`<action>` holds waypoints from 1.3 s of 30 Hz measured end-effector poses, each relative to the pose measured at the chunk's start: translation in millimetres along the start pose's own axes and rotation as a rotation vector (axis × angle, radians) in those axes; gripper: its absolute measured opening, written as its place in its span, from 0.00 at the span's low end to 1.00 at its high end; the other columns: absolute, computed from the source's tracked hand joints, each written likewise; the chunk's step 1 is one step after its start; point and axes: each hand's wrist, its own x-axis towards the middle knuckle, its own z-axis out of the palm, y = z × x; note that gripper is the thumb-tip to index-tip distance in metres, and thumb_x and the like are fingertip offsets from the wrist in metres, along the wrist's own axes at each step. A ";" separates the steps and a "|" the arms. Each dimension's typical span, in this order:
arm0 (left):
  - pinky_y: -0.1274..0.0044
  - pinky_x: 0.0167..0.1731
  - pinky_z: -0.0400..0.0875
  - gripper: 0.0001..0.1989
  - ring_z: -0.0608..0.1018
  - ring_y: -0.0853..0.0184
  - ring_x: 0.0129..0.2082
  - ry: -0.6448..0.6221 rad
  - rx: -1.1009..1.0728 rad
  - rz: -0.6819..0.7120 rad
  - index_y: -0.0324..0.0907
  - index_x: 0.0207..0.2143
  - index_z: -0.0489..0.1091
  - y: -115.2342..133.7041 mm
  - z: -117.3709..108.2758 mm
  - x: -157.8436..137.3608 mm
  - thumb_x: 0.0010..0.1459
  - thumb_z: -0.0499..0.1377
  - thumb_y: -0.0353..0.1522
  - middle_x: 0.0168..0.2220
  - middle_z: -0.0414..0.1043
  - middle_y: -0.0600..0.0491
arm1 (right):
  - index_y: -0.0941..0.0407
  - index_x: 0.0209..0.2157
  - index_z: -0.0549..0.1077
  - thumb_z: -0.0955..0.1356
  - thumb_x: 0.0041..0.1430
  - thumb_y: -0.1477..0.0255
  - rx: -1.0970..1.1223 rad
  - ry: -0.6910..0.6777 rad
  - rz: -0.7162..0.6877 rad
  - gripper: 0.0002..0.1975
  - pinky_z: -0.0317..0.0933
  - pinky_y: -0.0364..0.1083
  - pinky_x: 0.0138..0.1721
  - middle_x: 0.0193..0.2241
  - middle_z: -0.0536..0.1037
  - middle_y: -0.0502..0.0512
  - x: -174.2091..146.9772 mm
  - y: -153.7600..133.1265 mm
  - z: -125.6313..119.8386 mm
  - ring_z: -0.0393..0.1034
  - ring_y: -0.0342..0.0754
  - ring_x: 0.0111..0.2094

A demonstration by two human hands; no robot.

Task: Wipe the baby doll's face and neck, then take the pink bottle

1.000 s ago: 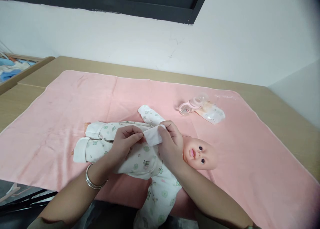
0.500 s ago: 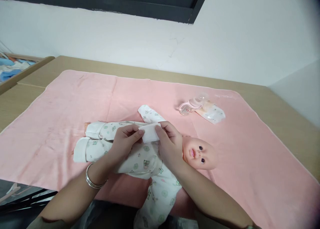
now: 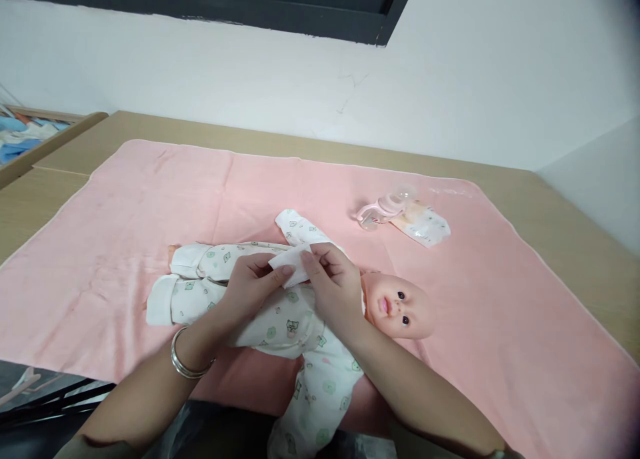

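Between my two hands is a small folded white wipe or gauze pad [image 3: 294,267]; which of the two I cannot tell. My left hand [image 3: 256,282] pinches its left side with thumb and fingers. On its right edge, my right hand [image 3: 334,282] has a similar pinch. Both hands are over the torso of a baby doll [image 3: 400,305], which lies on its back with its head to the right. The doll wears a white printed outfit [image 3: 293,322]. One sleeve stretches away behind my hands, the other hangs toward me over the near edge.
A pink cloth [image 3: 170,192] covers much of the wooden table [image 3: 505,169]. Behind the doll lie a baby bottle with a pink handle [image 3: 383,211] and a clear packet [image 3: 425,227]. A white wall [image 3: 250,79] rises at the back. Blue and white fabrics [image 3: 25,139] sit far left.
The white pad has tilted and shifted slightly left, with its left corner raised. My right hand has moved a little left with it. Doll and bottle stay put.
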 end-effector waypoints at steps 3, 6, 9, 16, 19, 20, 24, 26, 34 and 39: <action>0.75 0.32 0.65 0.20 0.71 0.66 0.30 0.018 0.006 -0.008 0.38 0.31 0.83 0.8 1.8 -1.2 0.57 0.76 0.47 0.28 0.75 0.52 | 0.57 0.30 0.75 0.71 0.64 0.55 -0.110 -0.038 -0.076 0.19 0.55 0.41 0.26 0.24 0.69 0.50 1.2 -3.5 -0.6 0.60 0.41 0.25; 0.75 0.33 0.66 0.17 0.71 0.67 0.29 -0.013 -0.037 0.012 0.39 0.30 0.82 -1.6 0.3 -1.1 0.57 0.76 0.45 0.28 0.76 0.52 | 0.56 0.23 0.66 0.69 0.65 0.56 -0.195 -0.084 -0.144 0.23 0.50 0.41 0.25 0.20 0.63 0.48 1.5 -9.8 -1.0 0.55 0.40 0.24; 0.76 0.32 0.65 0.17 0.71 0.67 0.29 -0.049 -0.072 0.013 0.39 0.31 0.81 -4.5 -3.1 -0.7 0.59 0.75 0.44 0.28 0.75 0.53 | 0.56 0.23 0.66 0.68 0.67 0.58 -0.212 -0.109 -0.171 0.23 0.50 0.41 0.24 0.19 0.64 0.48 0.9 -13.5 -1.0 0.56 0.40 0.23; 0.75 0.31 0.58 0.25 0.63 0.69 0.30 -0.128 0.107 0.056 0.39 0.28 0.74 1.6 -4.4 -0.9 0.62 0.71 0.50 0.27 0.63 0.56 | 0.56 0.24 0.66 0.68 0.67 0.62 -0.215 -0.142 -0.279 0.19 0.48 0.41 0.23 0.19 0.61 0.45 0.4 -15.2 -0.7 0.52 0.38 0.21; 0.74 0.32 0.58 0.25 0.64 0.67 0.31 -0.142 0.161 0.077 0.39 0.28 0.73 2.4 -4.6 -0.8 0.66 0.67 0.51 0.27 0.63 0.55 | 0.56 0.23 0.62 0.66 0.70 0.61 -0.223 -0.163 -0.319 0.22 0.48 0.41 0.24 0.19 0.59 0.46 -0.5 -14.9 -0.6 0.51 0.38 0.22; 0.74 0.33 0.59 0.25 0.65 0.66 0.32 -0.153 0.161 0.080 0.39 0.28 0.74 2.0 -5.0 -0.9 0.67 0.66 0.51 0.28 0.64 0.54 | 0.56 0.22 0.59 0.66 0.71 0.60 -0.235 -0.171 -0.334 0.25 0.47 0.41 0.24 0.18 0.57 0.46 -0.9 -14.3 -0.7 0.50 0.38 0.22; 0.73 0.35 0.63 0.23 0.68 0.65 0.33 -0.201 0.121 0.107 0.40 0.31 0.77 -0.5 -6.8 -1.5 0.69 0.65 0.50 0.29 0.69 0.53 | 0.56 0.22 0.57 0.62 0.76 0.52 -0.275 -0.228 -0.383 0.32 0.47 0.42 0.24 0.18 0.59 0.47 -2.1 -10.5 -2.1 0.52 0.38 0.21; 0.73 0.37 0.65 0.23 0.70 0.64 0.35 -0.200 0.093 0.132 0.40 0.31 0.78 -1.4 -7.6 -2.3 0.69 0.65 0.50 0.31 0.71 0.51 | 0.56 0.23 0.61 0.60 0.78 0.51 -0.271 -0.292 -0.388 0.32 0.53 0.42 0.27 0.20 0.66 0.50 -2.4 -8.9 -2.7 0.59 0.40 0.23; 0.74 0.29 0.55 0.28 0.61 0.69 0.27 -0.260 0.070 0.070 0.41 0.27 0.70 -7.4 -10.4 -3.3 0.67 0.66 0.54 0.26 0.61 0.56 | 0.55 0.23 0.64 0.61 0.76 0.66 -0.373 -0.227 -0.493 0.23 0.55 0.44 0.28 0.21 0.71 0.52 -2.1 -6.0 -1.7 0.63 0.43 0.24; 0.72 0.28 0.49 0.33 0.57 0.69 0.26 -0.222 0.152 0.072 0.43 0.21 0.62 -7.8 -8.7 -2.2 0.65 0.64 0.58 0.23 0.54 0.57 | 0.55 0.24 0.64 0.61 0.77 0.65 -0.375 -0.209 -0.516 0.24 0.53 0.44 0.28 0.20 0.70 0.52 -3.4 -6.9 -2.3 0.63 0.43 0.24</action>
